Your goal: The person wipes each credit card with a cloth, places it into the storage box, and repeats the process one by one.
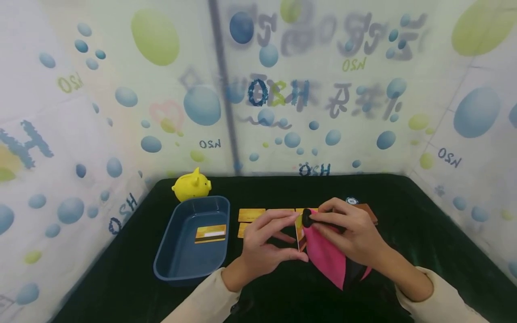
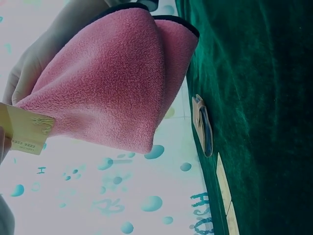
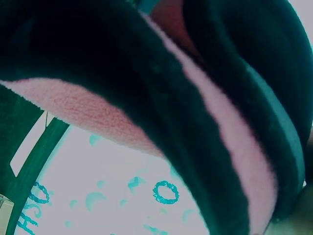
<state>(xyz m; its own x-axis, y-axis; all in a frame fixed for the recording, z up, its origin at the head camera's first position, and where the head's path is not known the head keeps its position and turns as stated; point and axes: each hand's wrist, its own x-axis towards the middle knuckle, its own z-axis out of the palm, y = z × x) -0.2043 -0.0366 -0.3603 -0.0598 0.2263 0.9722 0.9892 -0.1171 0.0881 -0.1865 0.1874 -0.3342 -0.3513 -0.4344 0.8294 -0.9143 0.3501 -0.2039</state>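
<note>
In the head view my left hand [image 1: 268, 240] holds a gold card [image 1: 300, 233] upright by its edges, between the fingers above and the thumb below. My right hand [image 1: 351, 229] pinches a pink cloth with dark trim [image 1: 327, 255] against the card's face; the rest of the cloth hangs below. The left wrist view shows the card [image 2: 29, 128] in front of the gathered pink cloth [image 2: 107, 73], with part of the right hand [image 2: 24, 73] behind it. Folds of the cloth [image 3: 93, 105] fill much of the right wrist view.
A blue tray [image 1: 161, 255] at the left has a gold card [image 1: 210, 234] lying in it. A yellow piggy bank [image 1: 191, 185] stands behind the tray. Several gold cards [image 1: 251, 215] lie beyond my hands, with a brown wallet [image 1: 368, 213] and a round chip [image 1: 352, 201] at the right.
</note>
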